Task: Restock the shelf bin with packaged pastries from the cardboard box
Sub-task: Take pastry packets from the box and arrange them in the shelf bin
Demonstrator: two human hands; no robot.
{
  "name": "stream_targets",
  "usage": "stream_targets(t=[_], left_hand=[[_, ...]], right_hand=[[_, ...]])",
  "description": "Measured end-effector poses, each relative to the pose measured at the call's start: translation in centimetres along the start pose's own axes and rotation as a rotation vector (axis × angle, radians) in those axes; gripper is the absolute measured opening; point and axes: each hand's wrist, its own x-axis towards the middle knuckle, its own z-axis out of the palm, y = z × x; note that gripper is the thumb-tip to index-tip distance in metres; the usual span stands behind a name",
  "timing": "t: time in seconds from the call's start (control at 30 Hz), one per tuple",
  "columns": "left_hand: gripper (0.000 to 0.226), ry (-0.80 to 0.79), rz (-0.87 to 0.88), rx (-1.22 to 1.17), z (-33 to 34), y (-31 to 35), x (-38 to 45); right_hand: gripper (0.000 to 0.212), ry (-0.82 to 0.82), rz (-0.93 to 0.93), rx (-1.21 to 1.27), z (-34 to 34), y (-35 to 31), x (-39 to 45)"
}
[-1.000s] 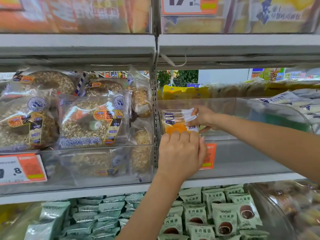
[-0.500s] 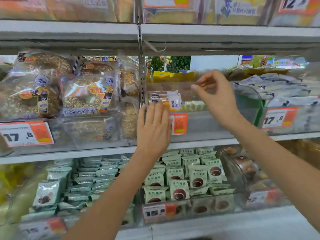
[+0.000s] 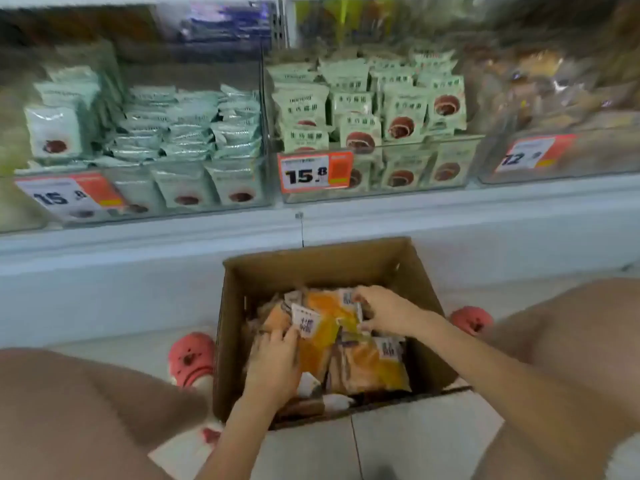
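Pastry packs (image 3: 363, 365), orange-yellow in clear wrap with white labels, fill the cardboard box (image 3: 332, 268) that sits open on the floor (image 3: 415, 445) between the person's knees. Both hands are down inside it. Left hand (image 3: 273, 365) lies on the pile with fingers curled, fingertips against the edge of 1 upturned pack (image 3: 318, 327) just ahead of it, right by its white label; looks like it's gripping that pack, though blur makes it hard to be sure. Right hand (image 3: 384, 313) is across from the left one, fingers bent and pinching the far right edge of the same top pack. More packs lie below and to the right of the right hand's wrist.

Outside the box, a pink clog (image 3: 190, 358) sits just left of the left hand, touching or nearly touching the box wall, and another pink clog (image 3: 472, 318) shows past the right forearm. Beyond both hands, above the box, a white shelf (image 3: 450, 206) carries clear bins: pale green packets (image 3: 391, 109) with a brown round cake printed on them, behind a 15.8 price tag (image 3: 315, 173), and further left of the left hand, bluish-green packets (image 3: 194, 133) stacked flat. Far right bin is too blurry to read.
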Motion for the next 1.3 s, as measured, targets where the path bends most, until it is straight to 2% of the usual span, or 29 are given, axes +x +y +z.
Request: stream_targets(t=[0.1,0.17,0.23,0.37,0.53,0.6,0.67,0.77,0.83,0.87,0.93,1.0,1.07,1.17,1.23,1.3], left_hand=[[0.053,-0.107,-0.051,-0.028,1.8,0.4,-1.6],[0.049,-0.086,-0.047,-0.084,1.7,0.4,-1.7],[0.044,-0.053,-0.060,-0.146,1.6,0.0,-1.5],[0.041,-0.049,-0.091,-0.177,1.5,0.1,-1.3],[0.037,0.048,-0.041,-0.297,0.9,1.5,-0.9],[0.042,0.050,-0.061,-0.470,0.6,2.0,-0.6],[0.056,0.003,-0.101,-0.684,0.2,2.4,-0.3],[0.070,-0.108,-0.149,-0.978,-0.9,3.0,-0.2],[0.059,-0.153,-0.140,-1.187,-1.7,3.1,-0.1],[0.045,-0.149,-0.131,-1.258,-2.3,3.2,-0.3],[0.018,-0.084,-0.142,-1.323,-3.1,3.5,-0.5],[0.014,-0.008,-0.215,-1.363,-3.5,3.7,-0.5],[0.024,0.031,-0.295,-1.402,-3.6,3.5,-0.4],[0.052,0.056,-0.392,-1.435,-3.3,3.1,-0.1],[0.071,0.062,-0.454,-1.474,-3.1,3.0,0.0],[0.080,0.074,-0.474,-1.490,-2.9,3.0,-0.1]], right_hand=[[0.079,-0.176,0.015,-0.199,3.9,0.8,0.2],[0.093,-0.234,0.041,-0.301,5.9,2.1,-0.1],[0.103,-0.267,0.081,-0.270,6.8,3.2,-0.3],[0.087,-0.241,0.040,-0.396,5.2,3.0,0.2],[0.049,-0.276,-0.007,-0.330,3.1,2.5,-0.5],[0.035,-0.209,-0.051,-0.246,2.3,1.8,-0.8],[0.032,-0.104,-0.105,-0.176,1.0,0.8,-1.1],[0.030,-0.060,-0.161,0.146,-1.6,-1.1,-2.4],[0.031,-0.100,-0.184,0.363,-3.0,-1.9,-3.3],[0.028,-0.100,-0.187,0.441,-3.3,-2.2,-3.7],[0.022,-0.003,-0.163,0.587,-3.7,-2.6,-4.2],[0.028,0.165,-0.080,0.733,-3.6,-2.5,-4.4],[0.033,0.289,0.028,0.847,-3.2,-2.2,-4.5],[0.030,0.387,0.121,0.973,-2.0,-2.6,-4.6],[0.031,0.476,0.147,0.971,-1.2,-2.8,-4.3],[0.031,0.588,0.168,0.904,-0.7,-2.8,-4.0]])
